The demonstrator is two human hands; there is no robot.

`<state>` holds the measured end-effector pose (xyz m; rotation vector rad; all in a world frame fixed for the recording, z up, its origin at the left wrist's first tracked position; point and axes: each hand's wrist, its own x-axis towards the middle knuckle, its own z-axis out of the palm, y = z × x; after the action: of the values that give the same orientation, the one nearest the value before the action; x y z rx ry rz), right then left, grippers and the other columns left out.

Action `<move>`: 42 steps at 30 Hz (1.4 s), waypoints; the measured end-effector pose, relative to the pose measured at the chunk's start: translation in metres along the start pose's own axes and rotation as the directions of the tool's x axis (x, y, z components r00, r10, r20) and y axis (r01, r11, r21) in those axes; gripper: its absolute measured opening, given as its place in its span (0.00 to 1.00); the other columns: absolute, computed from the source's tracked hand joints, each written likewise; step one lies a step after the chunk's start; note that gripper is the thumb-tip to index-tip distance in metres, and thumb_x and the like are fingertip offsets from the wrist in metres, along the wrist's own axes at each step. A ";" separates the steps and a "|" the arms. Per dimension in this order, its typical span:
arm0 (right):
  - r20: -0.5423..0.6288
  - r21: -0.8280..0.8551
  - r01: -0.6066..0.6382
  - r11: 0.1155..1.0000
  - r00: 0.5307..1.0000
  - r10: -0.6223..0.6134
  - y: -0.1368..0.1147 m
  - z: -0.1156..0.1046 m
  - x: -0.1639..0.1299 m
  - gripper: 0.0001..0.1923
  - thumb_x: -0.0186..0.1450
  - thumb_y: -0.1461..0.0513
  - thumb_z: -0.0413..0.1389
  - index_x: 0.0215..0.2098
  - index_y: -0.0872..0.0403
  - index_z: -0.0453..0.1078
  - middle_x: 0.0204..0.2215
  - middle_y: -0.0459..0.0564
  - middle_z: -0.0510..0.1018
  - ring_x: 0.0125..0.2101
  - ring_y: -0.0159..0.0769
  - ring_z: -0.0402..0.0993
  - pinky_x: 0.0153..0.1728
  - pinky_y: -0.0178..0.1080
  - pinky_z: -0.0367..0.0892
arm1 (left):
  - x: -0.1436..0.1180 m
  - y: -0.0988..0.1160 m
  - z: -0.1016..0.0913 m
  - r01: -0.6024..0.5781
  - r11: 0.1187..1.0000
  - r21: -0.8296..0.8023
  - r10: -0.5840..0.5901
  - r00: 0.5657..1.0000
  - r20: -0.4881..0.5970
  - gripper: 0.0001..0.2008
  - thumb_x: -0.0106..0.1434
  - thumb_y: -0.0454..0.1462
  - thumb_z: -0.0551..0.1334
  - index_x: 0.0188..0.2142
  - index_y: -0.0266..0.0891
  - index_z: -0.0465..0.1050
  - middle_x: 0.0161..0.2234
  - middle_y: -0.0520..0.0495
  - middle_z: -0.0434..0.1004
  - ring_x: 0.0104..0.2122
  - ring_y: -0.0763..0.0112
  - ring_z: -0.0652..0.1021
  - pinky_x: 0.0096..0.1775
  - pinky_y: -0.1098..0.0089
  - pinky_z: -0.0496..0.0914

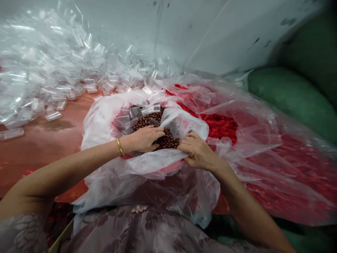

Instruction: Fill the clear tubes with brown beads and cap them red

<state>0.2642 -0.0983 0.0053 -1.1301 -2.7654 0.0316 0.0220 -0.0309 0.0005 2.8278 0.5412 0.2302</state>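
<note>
Small brown beads [147, 121] fill the inside of a whitish plastic bag [101, 121] whose mouth is folded open in front of me. My left hand [146, 138], with a gold bangle at the wrist, reaches over the beads, fingers stretched to the right and thumb apart below. I see nothing held in it, though its underside is hidden. At the bag's right side, my right hand [197, 150] has its fingers curled on the plastic edge. Several clear plastic tubes [135, 112] lie on the beads at the back left of the opening.
A big heap of clear tubes [52, 70] covers the back left of the orange-brown table [34, 151]. To the right lies a large clear bag of shiny red pieces [219, 126]. Green sacks [292, 98] stand at the far right, by a pale wall [200, 31].
</note>
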 end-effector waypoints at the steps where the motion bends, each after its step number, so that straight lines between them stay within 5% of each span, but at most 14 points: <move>1: -0.004 -0.019 0.032 0.999 0.999 -0.032 0.003 -0.001 0.003 0.10 0.51 0.71 0.49 0.27 0.54 0.68 0.23 0.47 0.72 0.27 0.35 0.65 0.39 0.41 0.58 | 0.001 0.001 0.000 0.005 1.000 -0.003 -0.005 1.000 0.006 0.15 0.65 0.37 0.55 0.49 0.32 0.66 0.51 0.38 0.72 0.49 0.61 0.74 0.53 0.62 0.64; 7: -0.090 -0.233 0.130 0.964 0.984 -0.154 -0.001 -0.017 0.028 0.09 0.54 0.72 0.48 0.23 0.54 0.66 0.21 0.46 0.69 0.24 0.32 0.61 0.29 0.36 0.53 | 0.007 0.001 0.010 0.030 0.984 -0.173 -0.039 0.998 -0.049 0.22 0.66 0.38 0.54 0.58 0.31 0.58 0.56 0.34 0.70 0.53 0.61 0.73 0.55 0.62 0.65; 14: -0.276 -0.394 0.147 0.907 0.923 -0.270 -0.015 -0.050 0.041 0.12 0.63 0.67 0.49 0.23 0.53 0.68 0.19 0.46 0.71 0.22 0.31 0.63 0.26 0.36 0.54 | 0.022 -0.011 0.019 0.109 0.852 -0.511 -0.140 0.990 -0.023 0.27 0.66 0.40 0.53 0.63 0.36 0.53 0.62 0.41 0.65 0.57 0.65 0.71 0.54 0.67 0.67; 17: -0.375 -0.337 0.030 0.941 0.912 -0.164 -0.012 -0.050 0.030 0.12 0.65 0.60 0.50 0.26 0.52 0.70 0.21 0.49 0.75 0.22 0.33 0.66 0.26 0.37 0.58 | 0.020 -0.012 0.015 0.122 0.877 -0.464 -0.179 0.981 -0.080 0.26 0.66 0.39 0.52 0.62 0.37 0.56 0.58 0.43 0.70 0.54 0.65 0.74 0.51 0.66 0.68; 20: -0.410 -0.225 -0.071 0.972 0.912 -0.028 -0.011 -0.045 0.018 0.12 0.64 0.57 0.51 0.25 0.50 0.68 0.21 0.50 0.74 0.22 0.34 0.67 0.25 0.38 0.59 | 0.018 -0.007 0.011 0.105 0.976 -0.192 -0.142 0.970 -0.196 0.26 0.65 0.50 0.54 0.56 0.36 0.66 0.46 0.41 0.78 0.46 0.59 0.76 0.48 0.61 0.66; 22: -0.329 -0.093 -0.042 0.995 0.944 0.009 -0.014 -0.046 0.013 0.10 0.63 0.59 0.51 0.25 0.51 0.67 0.19 0.48 0.72 0.21 0.33 0.66 0.24 0.37 0.58 | 0.020 -0.002 0.012 0.084 0.996 -0.012 -0.085 0.978 -0.189 0.27 0.63 0.55 0.54 0.48 0.36 0.72 0.40 0.40 0.79 0.42 0.56 0.76 0.48 0.57 0.63; 25: -0.039 0.201 -0.020 0.979 0.999 0.028 -0.019 -0.056 0.008 0.07 0.60 0.59 0.51 0.31 0.52 0.69 0.25 0.48 0.75 0.24 0.34 0.69 0.25 0.36 0.62 | 0.025 0.000 0.016 0.061 0.994 0.085 -0.051 0.992 -0.116 0.22 0.61 0.51 0.57 0.40 0.35 0.75 0.39 0.40 0.78 0.40 0.57 0.74 0.46 0.57 0.62; 28: 0.176 0.398 -0.146 0.906 0.981 0.081 -0.014 -0.064 0.004 0.18 0.66 0.57 0.42 0.42 0.52 0.72 0.37 0.52 0.79 0.34 0.38 0.75 0.33 0.38 0.67 | 0.031 -0.002 0.021 0.071 0.993 0.099 -0.063 0.994 -0.088 0.15 0.58 0.41 0.59 0.41 0.35 0.74 0.40 0.42 0.78 0.40 0.59 0.74 0.43 0.60 0.62; 30: 0.188 0.326 -0.275 0.905 0.956 0.223 -0.008 -0.063 0.004 0.23 0.69 0.58 0.36 0.45 0.51 0.73 0.41 0.51 0.80 0.38 0.38 0.76 0.35 0.39 0.68 | 0.032 -0.004 0.023 0.083 0.991 0.106 -0.073 0.993 -0.095 0.13 0.57 0.37 0.58 0.40 0.35 0.74 0.39 0.42 0.78 0.40 0.59 0.74 0.42 0.60 0.62; 33: 0.202 -0.027 -0.384 0.923 0.902 0.381 -0.003 -0.055 0.009 0.18 0.66 0.56 0.48 0.48 0.52 0.72 0.45 0.52 0.80 0.37 0.40 0.77 0.33 0.39 0.67 | 0.032 -0.007 0.024 0.082 0.990 0.117 -0.070 0.992 -0.104 0.13 0.57 0.36 0.58 0.40 0.35 0.75 0.39 0.42 0.79 0.40 0.59 0.75 0.41 0.60 0.62; 37: 0.362 -0.297 -0.258 0.919 0.861 0.358 -0.006 -0.046 0.020 0.19 0.58 0.57 0.60 0.48 0.54 0.73 0.43 0.55 0.80 0.33 0.41 0.77 0.26 0.37 0.60 | 0.031 -0.009 0.025 0.058 0.990 0.131 -0.045 0.994 -0.103 0.14 0.58 0.38 0.58 0.42 0.34 0.74 0.41 0.42 0.79 0.41 0.59 0.75 0.43 0.60 0.62; 42: 0.462 -0.262 -0.094 0.961 0.862 0.210 -0.001 -0.040 0.026 0.08 0.64 0.63 0.54 0.33 0.53 0.76 0.30 0.50 0.80 0.24 0.32 0.72 0.25 0.36 0.52 | 0.031 -0.010 0.025 0.053 0.989 0.136 -0.041 0.995 -0.092 0.14 0.58 0.38 0.58 0.41 0.34 0.74 0.40 0.41 0.79 0.41 0.59 0.75 0.43 0.60 0.62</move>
<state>0.2514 -0.0824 0.0484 -1.5970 -3.1688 0.0134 0.0518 -0.0153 -0.0229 2.9455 0.6663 0.3232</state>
